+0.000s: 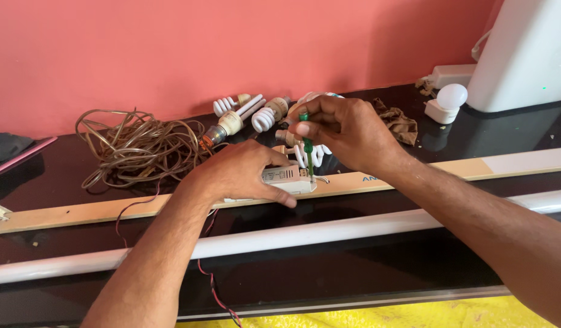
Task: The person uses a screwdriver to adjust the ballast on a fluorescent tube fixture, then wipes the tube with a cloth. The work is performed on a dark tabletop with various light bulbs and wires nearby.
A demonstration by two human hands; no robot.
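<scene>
The small white box (287, 177) lies on the long pale strip (80, 212), its long axis running along the strip, and the left hand (244, 173) presses down over it with fingers spread flat, closed around nothing. Directly above the box's right end, the right hand (347, 130) pinches a green screwdriver (307, 146) upright, tip down at that end, with spiral bulbs (265, 115) just behind.
</scene>
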